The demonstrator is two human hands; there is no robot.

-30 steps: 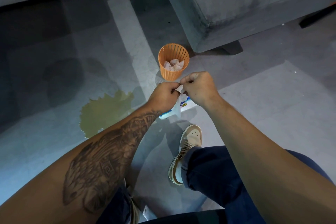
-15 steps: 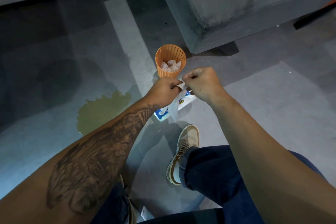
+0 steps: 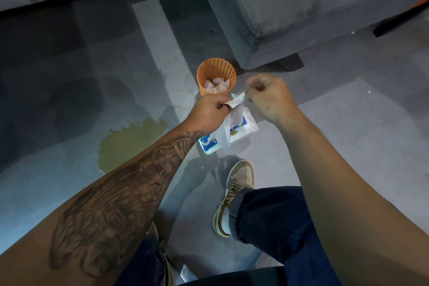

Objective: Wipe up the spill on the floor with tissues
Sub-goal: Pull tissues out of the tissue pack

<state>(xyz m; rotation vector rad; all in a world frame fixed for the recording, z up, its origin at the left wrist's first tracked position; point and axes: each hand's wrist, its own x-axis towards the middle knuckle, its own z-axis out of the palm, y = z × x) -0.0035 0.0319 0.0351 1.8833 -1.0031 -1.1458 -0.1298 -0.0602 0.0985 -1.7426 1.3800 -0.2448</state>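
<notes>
A yellow-green spill point(image 3: 130, 144) lies on the grey floor, left of my tattooed left forearm. My left hand point(image 3: 212, 111) pinches a white tissue point(image 3: 226, 133) that hangs down in front of the blue-and-white tissue pack point(image 3: 247, 126) on the floor. My right hand point(image 3: 269, 97) is closed, its fingertips at the tissue's upper corner, a little right of my left hand. Both hands hover above the pack, in front of the orange basket.
An orange mesh basket point(image 3: 216, 74) with crumpled used tissues stands just beyond my hands. A large grey concrete block point(image 3: 301, 7) fills the upper right. My shoe point(image 3: 240, 179) and jeans-clad leg are below the pack. A wall base runs along the top left.
My hands, which were pressed together on the tissue, have drawn apart; the right hand moved right and the tissue now spreads between them and hangs lower.
</notes>
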